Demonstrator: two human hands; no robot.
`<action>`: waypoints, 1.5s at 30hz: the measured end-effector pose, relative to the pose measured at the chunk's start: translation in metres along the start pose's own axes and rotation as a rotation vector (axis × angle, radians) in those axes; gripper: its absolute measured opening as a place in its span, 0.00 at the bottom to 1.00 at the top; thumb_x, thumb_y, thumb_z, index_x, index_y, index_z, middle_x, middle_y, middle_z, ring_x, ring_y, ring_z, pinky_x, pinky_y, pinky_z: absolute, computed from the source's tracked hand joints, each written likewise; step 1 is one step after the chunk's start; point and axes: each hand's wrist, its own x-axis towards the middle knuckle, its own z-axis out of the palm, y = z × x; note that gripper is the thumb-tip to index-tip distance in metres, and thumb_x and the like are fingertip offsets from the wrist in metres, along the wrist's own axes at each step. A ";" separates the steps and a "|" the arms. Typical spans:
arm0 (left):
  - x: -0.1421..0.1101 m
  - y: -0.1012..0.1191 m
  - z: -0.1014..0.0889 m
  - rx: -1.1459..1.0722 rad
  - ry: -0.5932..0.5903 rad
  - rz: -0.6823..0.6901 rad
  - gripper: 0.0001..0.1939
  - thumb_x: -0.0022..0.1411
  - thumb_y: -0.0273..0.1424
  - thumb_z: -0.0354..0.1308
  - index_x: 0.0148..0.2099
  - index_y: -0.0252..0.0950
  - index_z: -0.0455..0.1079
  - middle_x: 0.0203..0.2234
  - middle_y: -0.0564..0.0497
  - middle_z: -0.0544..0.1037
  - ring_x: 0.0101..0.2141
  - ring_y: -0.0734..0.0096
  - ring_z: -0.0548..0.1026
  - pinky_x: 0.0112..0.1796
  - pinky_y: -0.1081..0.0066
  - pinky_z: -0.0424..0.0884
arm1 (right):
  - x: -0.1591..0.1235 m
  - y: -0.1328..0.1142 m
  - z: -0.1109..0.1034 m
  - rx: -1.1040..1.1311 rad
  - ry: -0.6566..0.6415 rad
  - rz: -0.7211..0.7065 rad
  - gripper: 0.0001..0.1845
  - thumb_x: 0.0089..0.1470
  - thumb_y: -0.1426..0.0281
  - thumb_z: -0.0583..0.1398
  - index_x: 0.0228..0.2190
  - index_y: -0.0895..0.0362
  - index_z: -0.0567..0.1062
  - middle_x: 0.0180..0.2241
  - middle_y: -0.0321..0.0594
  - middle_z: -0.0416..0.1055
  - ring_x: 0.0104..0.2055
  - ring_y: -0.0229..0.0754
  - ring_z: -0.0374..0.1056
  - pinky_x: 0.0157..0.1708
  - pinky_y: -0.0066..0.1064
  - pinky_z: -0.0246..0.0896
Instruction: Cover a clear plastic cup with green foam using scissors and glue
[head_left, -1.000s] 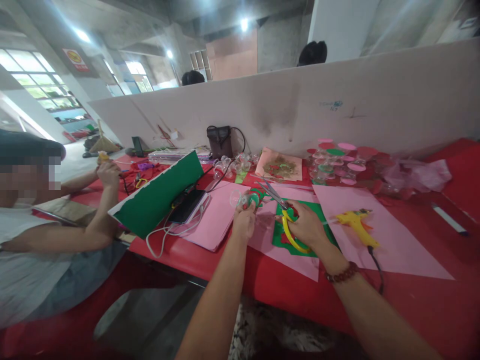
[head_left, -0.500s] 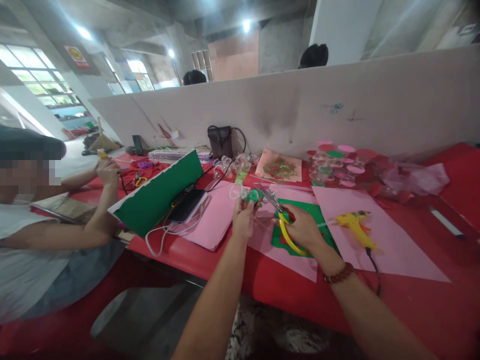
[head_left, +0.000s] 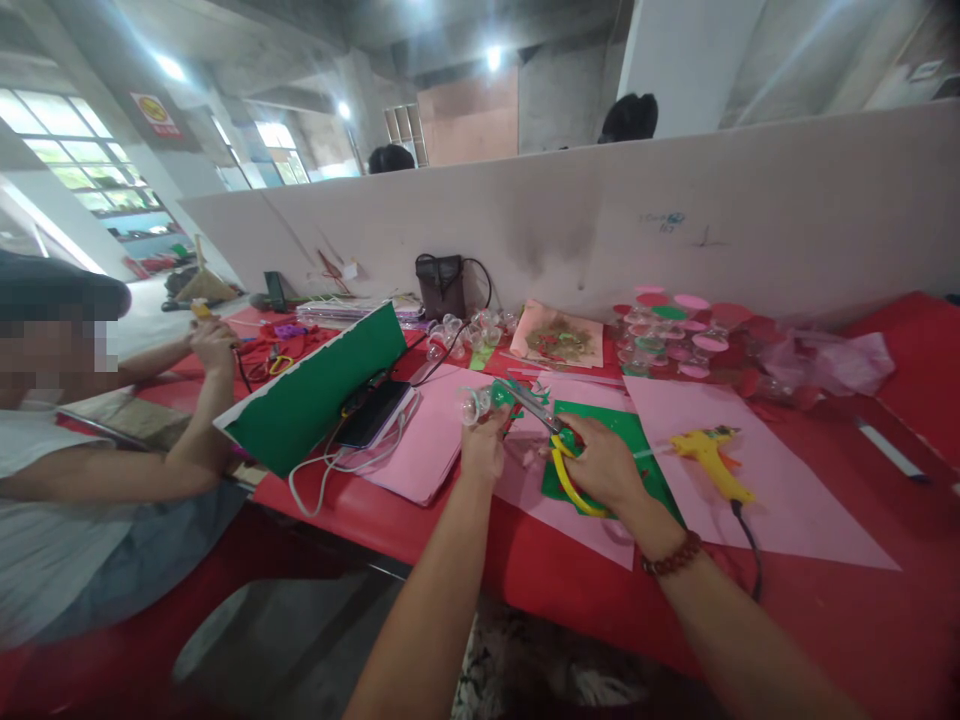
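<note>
Closed around a clear plastic cup piece (head_left: 474,405) with green paper (head_left: 501,394) at its end, my left hand (head_left: 484,440) is over the pink sheets. My right hand (head_left: 604,460) grips a pair of yellow-handled scissors (head_left: 571,478), their blades pointing left against the green paper. Whether the blades are parted is hard to make out. Under the right hand lies a green sheet (head_left: 630,425) on pink paper (head_left: 551,525). A yellow glue gun (head_left: 712,460) with a black cord rests on another pink sheet (head_left: 810,510) to the right.
A phone (head_left: 373,413) with a white cable lies by a standing green board (head_left: 322,400). Behind are clear cups (head_left: 450,335), a dark bag (head_left: 440,285), a scrap-covered board (head_left: 562,335) and stacked cup pieces with coloured discs (head_left: 690,302). At left sits another person (head_left: 97,480).
My left hand has turned the cup piece, so its green end now faces the scissors differently. The right hand and scissors have shifted slightly down and left.
</note>
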 end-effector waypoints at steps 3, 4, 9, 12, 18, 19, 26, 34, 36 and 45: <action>-0.001 0.001 0.000 0.015 0.000 -0.007 0.19 0.41 0.23 0.70 0.37 0.41 0.71 0.31 0.56 0.78 0.33 0.72 0.77 0.48 0.64 0.70 | -0.001 -0.001 -0.001 -0.028 0.010 0.000 0.24 0.54 0.61 0.62 0.52 0.51 0.75 0.44 0.45 0.76 0.41 0.47 0.72 0.40 0.34 0.65; -0.001 0.001 0.000 0.018 -0.007 0.000 0.19 0.41 0.23 0.70 0.37 0.40 0.71 0.31 0.57 0.78 0.33 0.73 0.77 0.47 0.66 0.70 | -0.001 -0.002 -0.001 -0.038 0.011 -0.002 0.24 0.54 0.62 0.61 0.53 0.51 0.74 0.44 0.45 0.76 0.41 0.47 0.73 0.40 0.34 0.64; 0.000 0.001 0.000 0.030 -0.034 0.025 0.20 0.40 0.23 0.71 0.37 0.40 0.71 0.30 0.58 0.78 0.32 0.74 0.77 0.42 0.70 0.71 | -0.002 -0.003 -0.003 -0.093 0.005 0.002 0.25 0.55 0.66 0.60 0.55 0.49 0.74 0.44 0.44 0.76 0.41 0.47 0.73 0.38 0.33 0.65; -0.001 0.002 0.001 0.032 -0.031 0.006 0.20 0.39 0.24 0.71 0.36 0.39 0.71 0.30 0.57 0.78 0.31 0.73 0.77 0.42 0.70 0.71 | -0.002 -0.003 -0.003 -0.105 0.014 -0.003 0.25 0.55 0.65 0.60 0.55 0.50 0.73 0.43 0.44 0.76 0.41 0.47 0.73 0.38 0.33 0.65; -0.003 0.002 0.001 0.021 -0.004 -0.031 0.22 0.37 0.26 0.73 0.36 0.39 0.70 0.30 0.56 0.78 0.31 0.72 0.77 0.42 0.68 0.71 | -0.002 0.001 0.001 -0.065 0.016 -0.031 0.24 0.56 0.63 0.59 0.55 0.51 0.74 0.43 0.46 0.77 0.41 0.47 0.74 0.40 0.34 0.66; -0.003 0.002 0.001 0.019 0.004 -0.042 0.22 0.37 0.26 0.74 0.37 0.39 0.71 0.30 0.55 0.78 0.31 0.72 0.77 0.42 0.68 0.71 | -0.002 0.001 0.002 -0.060 0.007 -0.036 0.23 0.57 0.63 0.59 0.54 0.51 0.74 0.42 0.45 0.77 0.41 0.48 0.74 0.40 0.34 0.66; -0.004 0.005 -0.001 0.040 -0.018 -0.047 0.28 0.41 0.28 0.73 0.47 0.43 0.72 0.36 0.53 0.79 0.36 0.69 0.78 0.45 0.67 0.71 | -0.001 -0.002 -0.007 -0.039 0.006 0.050 0.21 0.59 0.60 0.58 0.53 0.51 0.73 0.45 0.43 0.78 0.44 0.49 0.74 0.38 0.33 0.64; -0.006 0.007 0.004 0.046 -0.013 -0.005 0.20 0.40 0.30 0.74 0.36 0.39 0.71 0.27 0.57 0.77 0.26 0.76 0.75 0.36 0.72 0.71 | -0.005 -0.010 -0.007 -0.210 0.000 0.032 0.30 0.54 0.53 0.62 0.55 0.52 0.70 0.54 0.48 0.71 0.49 0.54 0.70 0.37 0.37 0.65; -0.006 0.006 0.006 0.021 -0.031 0.011 0.21 0.39 0.31 0.74 0.36 0.38 0.71 0.28 0.57 0.77 0.28 0.76 0.75 0.37 0.72 0.72 | -0.005 -0.009 -0.005 -0.201 0.004 0.039 0.30 0.55 0.52 0.61 0.54 0.52 0.70 0.53 0.48 0.71 0.49 0.53 0.70 0.38 0.37 0.65; -0.005 -0.002 0.003 -0.006 -0.038 0.021 0.26 0.39 0.31 0.76 0.43 0.40 0.72 0.33 0.56 0.79 0.31 0.75 0.76 0.39 0.71 0.72 | -0.007 -0.015 -0.002 -0.252 0.041 0.008 0.24 0.59 0.55 0.58 0.55 0.49 0.71 0.51 0.47 0.73 0.45 0.50 0.73 0.34 0.34 0.65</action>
